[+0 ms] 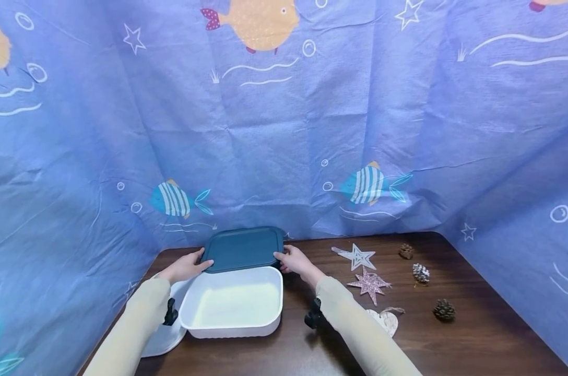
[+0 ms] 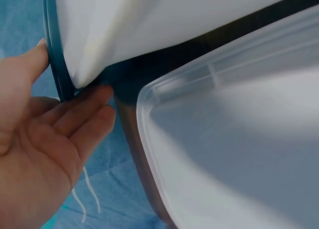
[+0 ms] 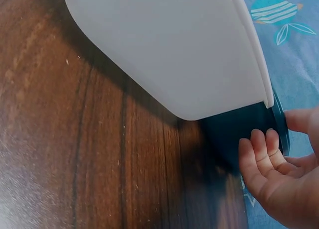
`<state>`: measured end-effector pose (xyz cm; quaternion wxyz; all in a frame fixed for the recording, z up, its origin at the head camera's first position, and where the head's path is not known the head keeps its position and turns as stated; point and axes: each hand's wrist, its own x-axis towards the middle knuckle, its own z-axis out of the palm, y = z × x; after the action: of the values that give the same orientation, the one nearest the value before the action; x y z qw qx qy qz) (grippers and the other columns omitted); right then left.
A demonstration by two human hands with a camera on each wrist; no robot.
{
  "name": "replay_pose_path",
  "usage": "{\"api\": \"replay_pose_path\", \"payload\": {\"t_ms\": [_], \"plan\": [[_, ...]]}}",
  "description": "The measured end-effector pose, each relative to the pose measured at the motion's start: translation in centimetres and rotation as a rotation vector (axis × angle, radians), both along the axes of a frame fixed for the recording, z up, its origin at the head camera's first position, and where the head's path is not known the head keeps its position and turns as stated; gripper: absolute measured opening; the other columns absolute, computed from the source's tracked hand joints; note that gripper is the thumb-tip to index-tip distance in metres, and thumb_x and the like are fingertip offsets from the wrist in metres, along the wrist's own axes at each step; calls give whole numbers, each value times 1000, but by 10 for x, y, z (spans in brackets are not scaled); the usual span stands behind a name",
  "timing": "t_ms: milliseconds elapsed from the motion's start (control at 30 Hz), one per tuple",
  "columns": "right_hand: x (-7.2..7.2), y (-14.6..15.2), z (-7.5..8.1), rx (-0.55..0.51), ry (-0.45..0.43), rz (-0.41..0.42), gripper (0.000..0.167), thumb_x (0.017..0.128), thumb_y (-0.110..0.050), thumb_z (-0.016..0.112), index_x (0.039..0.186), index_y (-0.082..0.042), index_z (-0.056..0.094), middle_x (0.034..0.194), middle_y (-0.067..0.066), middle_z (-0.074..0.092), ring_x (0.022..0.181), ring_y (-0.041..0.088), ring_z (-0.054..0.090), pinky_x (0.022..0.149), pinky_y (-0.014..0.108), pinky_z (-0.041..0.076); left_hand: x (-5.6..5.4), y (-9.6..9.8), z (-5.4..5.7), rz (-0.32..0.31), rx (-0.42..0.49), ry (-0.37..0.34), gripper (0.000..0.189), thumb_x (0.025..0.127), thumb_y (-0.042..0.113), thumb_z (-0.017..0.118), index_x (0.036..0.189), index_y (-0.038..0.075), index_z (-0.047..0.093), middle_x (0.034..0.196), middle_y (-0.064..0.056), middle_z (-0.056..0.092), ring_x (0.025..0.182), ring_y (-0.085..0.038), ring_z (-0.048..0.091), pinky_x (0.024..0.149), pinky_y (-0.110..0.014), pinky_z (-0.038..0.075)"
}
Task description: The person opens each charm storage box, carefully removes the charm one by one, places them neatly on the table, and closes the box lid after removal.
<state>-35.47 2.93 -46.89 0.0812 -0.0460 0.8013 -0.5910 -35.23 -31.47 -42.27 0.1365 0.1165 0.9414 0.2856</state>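
Observation:
A dark teal rectangular lid (image 1: 244,249) is held at the back of the table, just behind a white rectangular box (image 1: 234,332). My left hand (image 1: 185,266) pinches its left end, thumb on one face and fingers beneath. At the opposite end, my right hand (image 1: 297,261) grips the lid's edge the same way. The lid's rim (image 3: 281,124) shows between thumb and fingers in the right wrist view. Seen from above, the box is open, with nothing inside. Its front side hides none of the lid, but its back rim overlaps the lid's near edge.
Left of the box, partly under my left forearm, lies a translucent white tray-like piece (image 1: 164,342). To the right are a silver star (image 1: 356,257), a pink glitter star (image 1: 370,284), a white heart ornament (image 1: 388,322) and several pinecones (image 1: 444,310). A blue fish-print curtain (image 1: 274,156) hangs behind.

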Motion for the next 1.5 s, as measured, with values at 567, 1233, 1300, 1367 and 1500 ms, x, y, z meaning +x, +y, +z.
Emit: {"api": "replay_pose_path", "payload": {"t_ms": [567,1233,1300,1367,1500], "plan": [[1,-6,4,-17,-14,2,75,98,-26,67,152,11,30,92,14,67,80,23,68,75,35,59,-12,0,3,-58,-156,99,74,107,38,49,153,-14,23,152,-38,31,132,-49,46,103,-59,43],[16,1,-2,-90,-23,2,76,97,-19,68,153,11,26,83,8,63,66,15,61,70,33,58,-1,1,3,-69,-119,63,80,104,43,54,153,-13,25,152,-36,34,133,-48,45,103,-58,43],[18,3,-4,-88,-19,7,76,97,-19,68,153,11,26,80,8,62,66,15,61,69,33,58,1,1,2,-77,-117,54,82,103,45,54,153,-12,24,153,-35,33,135,-48,44,104,-58,43],[20,5,-4,-84,-12,12,76,97,-19,68,153,11,26,79,8,62,66,16,61,69,33,58,3,0,1,-81,-106,33,85,102,48,54,155,-10,23,155,-34,30,136,-48,42,104,-59,42],[22,6,-3,-77,-5,27,77,97,-19,69,153,11,25,79,8,62,67,15,61,69,33,58,6,-2,2,-76,-77,-20,89,101,52,55,157,-6,18,159,-33,24,141,-49,35,106,-61,38]]}}
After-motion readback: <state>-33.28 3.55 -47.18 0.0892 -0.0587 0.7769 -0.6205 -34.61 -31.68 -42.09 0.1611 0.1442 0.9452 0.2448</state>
